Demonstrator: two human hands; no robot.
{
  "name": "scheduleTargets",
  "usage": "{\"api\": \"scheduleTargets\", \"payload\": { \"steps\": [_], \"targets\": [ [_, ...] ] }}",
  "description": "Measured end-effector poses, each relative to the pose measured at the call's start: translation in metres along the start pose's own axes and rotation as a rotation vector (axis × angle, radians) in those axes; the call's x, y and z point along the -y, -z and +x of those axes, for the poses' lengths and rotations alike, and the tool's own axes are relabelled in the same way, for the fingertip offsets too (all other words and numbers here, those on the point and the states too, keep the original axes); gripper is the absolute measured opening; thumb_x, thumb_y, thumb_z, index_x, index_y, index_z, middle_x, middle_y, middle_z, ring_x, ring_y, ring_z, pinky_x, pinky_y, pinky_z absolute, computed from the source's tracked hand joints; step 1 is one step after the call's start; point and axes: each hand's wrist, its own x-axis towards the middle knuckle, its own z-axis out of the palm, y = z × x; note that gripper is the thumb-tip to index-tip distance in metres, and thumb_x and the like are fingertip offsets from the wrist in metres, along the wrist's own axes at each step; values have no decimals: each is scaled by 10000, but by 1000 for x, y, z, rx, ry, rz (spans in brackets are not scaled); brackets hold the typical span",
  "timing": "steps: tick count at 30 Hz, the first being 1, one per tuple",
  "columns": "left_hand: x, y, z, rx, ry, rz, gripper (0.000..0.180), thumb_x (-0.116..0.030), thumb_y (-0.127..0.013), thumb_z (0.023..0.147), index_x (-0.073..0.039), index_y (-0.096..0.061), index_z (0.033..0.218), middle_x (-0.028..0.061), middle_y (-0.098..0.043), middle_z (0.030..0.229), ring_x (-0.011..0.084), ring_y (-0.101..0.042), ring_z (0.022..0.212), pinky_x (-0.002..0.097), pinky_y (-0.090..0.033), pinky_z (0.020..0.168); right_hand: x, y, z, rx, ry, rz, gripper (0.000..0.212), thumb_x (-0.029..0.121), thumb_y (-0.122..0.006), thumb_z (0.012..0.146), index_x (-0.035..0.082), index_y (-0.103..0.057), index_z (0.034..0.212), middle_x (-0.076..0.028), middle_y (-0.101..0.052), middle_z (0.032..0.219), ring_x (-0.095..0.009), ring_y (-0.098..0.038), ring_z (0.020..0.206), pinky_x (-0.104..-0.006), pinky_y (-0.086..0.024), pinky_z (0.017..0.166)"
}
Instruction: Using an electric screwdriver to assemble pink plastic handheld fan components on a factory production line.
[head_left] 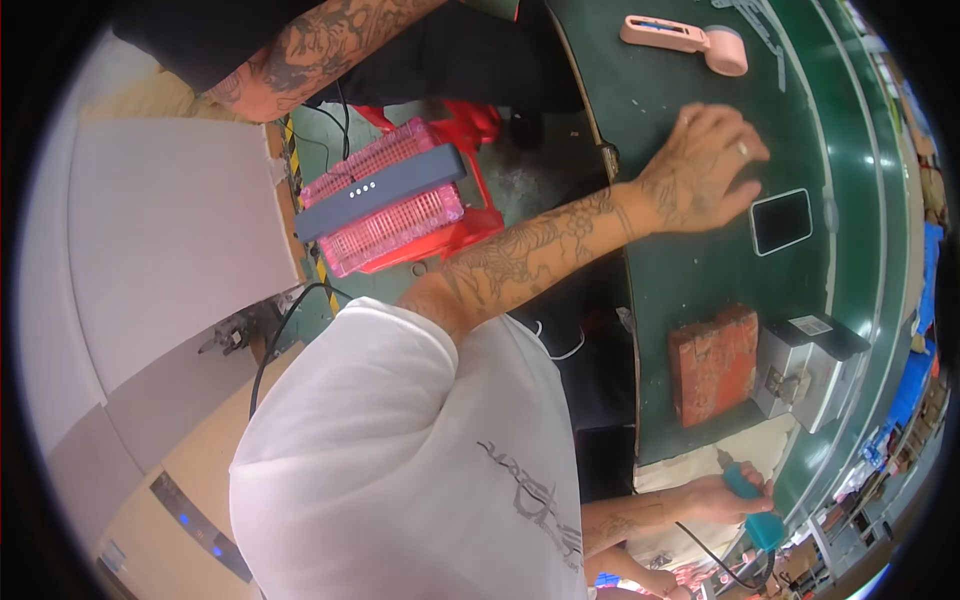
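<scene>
My left hand (705, 170) hovers over or rests on the dark green worktop (700, 270), its fingers spread and nothing seen in them; whether it touches the surface I cannot tell. A ring sits on one finger. Just beyond the fingertips lies a white-edged phone (782, 222) with a dark screen. Above the hand in the picture is a pink handheld fan (685, 42). At the lower right my right hand (728, 497) is closed around a teal corded hand tool (764, 530) with a dark pointed tip. Its exact kind is unclear.
A worn red block (712, 365) stands beside a grey metal box (808, 372). A pink basket-like seat (395, 225) carries a long dark bar (380, 190). Co-worker's tattooed arm (325, 50) shows at the top; another person's hand (655, 582) is at the bottom.
</scene>
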Motion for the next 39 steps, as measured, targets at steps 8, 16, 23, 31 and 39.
{"api": "scheduleTargets", "payload": {
  "steps": [8, 16, 23, 31, 39],
  "targets": [
    [1, -10, -15, 178, 225, -155, 262, -276, -694, 950, -79, -701, 1122, 115, -674, 1161, 328, -612, 1119, 451, -489, 1037, -13, -3, 24, -40, 69, -79, 445, 380, -610, 1050, -54, -652, 1141, -99, -599, 870, -217, -598, 794, -356, -493, 676],
    [-2, -4, -20, 262, 225, -124, 256, -292, -674, 963, -71, -715, 1084, 111, -704, 1078, 313, -657, 1061, 448, -531, 976, -26, -35, 44, -56, 109, -247, 376, 311, -614, 1064, -50, -683, 1145, -73, -623, 829, -201, -629, 796, -327, -501, 746],
    [-7, -3, -18, 305, 234, -80, 240, -295, -675, 960, -69, -757, 959, 102, -727, 974, 302, -676, 1029, 437, -547, 933, -63, -35, 45, -155, 459, -306, 417, 389, -625, 1062, -25, -643, 1009, -62, -639, 725, -204, -624, 749, -353, -518, 770],
    [-6, -7, -9, 371, 324, -68, 263, -337, -676, 947, -83, -741, 931, 75, -744, 958, 290, -704, 1017, 435, -549, 935, -78, -30, 45, -99, 441, -267, 448, 415, -644, 1025, -32, -649, 1049, -71, -696, 842, -201, -649, 816, -334, -521, 611],
    [-11, -8, -6, 363, 306, -36, 273, -339, -695, 951, -76, -763, 963, 75, -745, 945, 265, -712, 871, 398, -562, 823, -62, -44, 34, -11, 402, -247, 562, 427, -666, 1043, -87, -566, 1247, -172, -766, 1091, -269, -691, 1042, -406, -526, 986]
  ]
}}
